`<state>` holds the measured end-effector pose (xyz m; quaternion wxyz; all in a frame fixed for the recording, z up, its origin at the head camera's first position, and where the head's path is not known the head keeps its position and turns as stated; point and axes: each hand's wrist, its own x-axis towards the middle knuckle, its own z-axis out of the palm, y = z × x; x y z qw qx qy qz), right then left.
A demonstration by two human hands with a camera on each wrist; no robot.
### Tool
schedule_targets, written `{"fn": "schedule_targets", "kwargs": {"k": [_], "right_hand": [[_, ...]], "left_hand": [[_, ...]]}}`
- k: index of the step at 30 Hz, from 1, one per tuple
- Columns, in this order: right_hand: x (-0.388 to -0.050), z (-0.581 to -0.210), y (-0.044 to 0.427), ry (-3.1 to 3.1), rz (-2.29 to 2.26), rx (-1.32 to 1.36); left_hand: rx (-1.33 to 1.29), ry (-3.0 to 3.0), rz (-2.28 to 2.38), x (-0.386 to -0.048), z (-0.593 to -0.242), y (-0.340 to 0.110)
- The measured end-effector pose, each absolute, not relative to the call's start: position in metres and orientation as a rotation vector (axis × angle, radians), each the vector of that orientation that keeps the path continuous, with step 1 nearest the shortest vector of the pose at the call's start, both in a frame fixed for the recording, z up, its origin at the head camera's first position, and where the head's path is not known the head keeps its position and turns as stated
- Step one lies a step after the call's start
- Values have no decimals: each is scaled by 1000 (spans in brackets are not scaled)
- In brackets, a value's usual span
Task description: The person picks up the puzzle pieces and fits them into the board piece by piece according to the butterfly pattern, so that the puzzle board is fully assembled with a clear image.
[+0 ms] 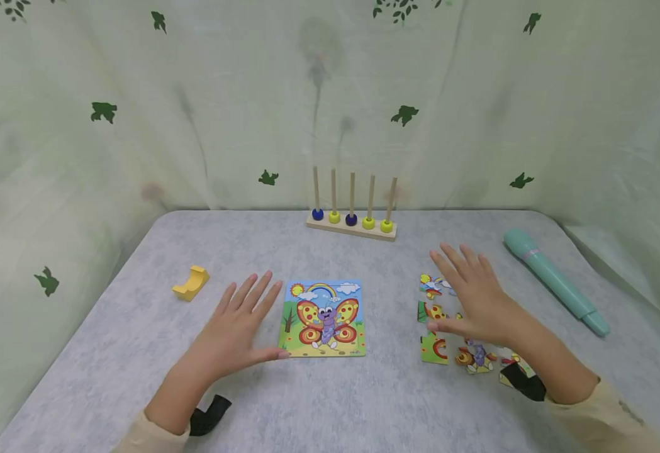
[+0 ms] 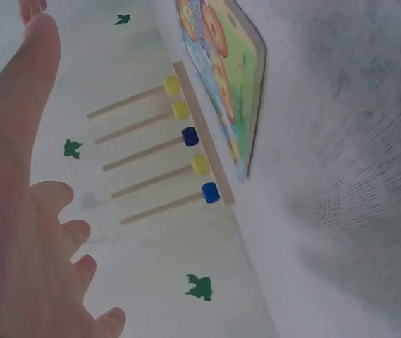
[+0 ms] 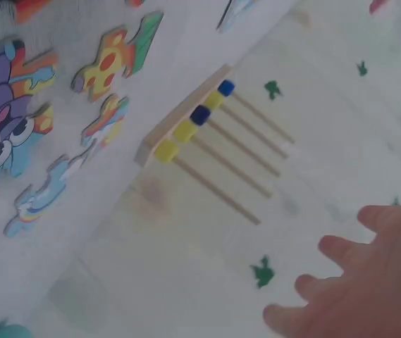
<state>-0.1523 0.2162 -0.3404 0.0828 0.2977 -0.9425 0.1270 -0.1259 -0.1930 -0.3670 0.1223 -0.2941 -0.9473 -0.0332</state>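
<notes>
My left hand point(image 1: 233, 333) is spread over the table with straight fingers and holds nothing. Its thumb tip overlaps the lower left corner of a square butterfly picture board point(image 1: 327, 322) in the head view; the left wrist view shows the board lying flat beyond the thumb. On the other side, my right hand point(image 1: 481, 309) hovers, fingers spread, above loose jigsaw puzzle pieces point(image 1: 434, 350). The hand and forearm hide part of them. Several pieces, including one with a purple butterfly face point(image 3: 6, 137), show up close in the right wrist view.
A wooden peg stand point(image 1: 351, 230) with blue and yellow beads stands at the table's back edge. A yellow curved block point(image 1: 191, 283) lies on the left, a teal microphone-shaped stick point(image 1: 556, 280) on the right. A patterned curtain point(image 1: 239, 113) hangs behind the table.
</notes>
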Motion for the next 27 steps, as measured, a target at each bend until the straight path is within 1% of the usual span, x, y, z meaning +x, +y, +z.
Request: {"fn": "schedule_targets", "kwargs": {"k": [7,13,17,21,27], "right_hand": [[-182,-349,222,-2848,850,781],[-198,-366,226,-2907,1016,670],[-205,-381,232,-2953,1142,614],[-211,-395,239,-2983,1234,581],[-217,-408,246,-3025,1206,595]], "left_hand": [[-834,-2810,-386,-133,-393,-194],[-715,-2921,-736,-136,-412,-195],[-696,-2972,-905,-138,-424,-198],[-717,-2978,-922,-140,-433,-200],[-748,-2978,-874,-140,-438,-200]]}}
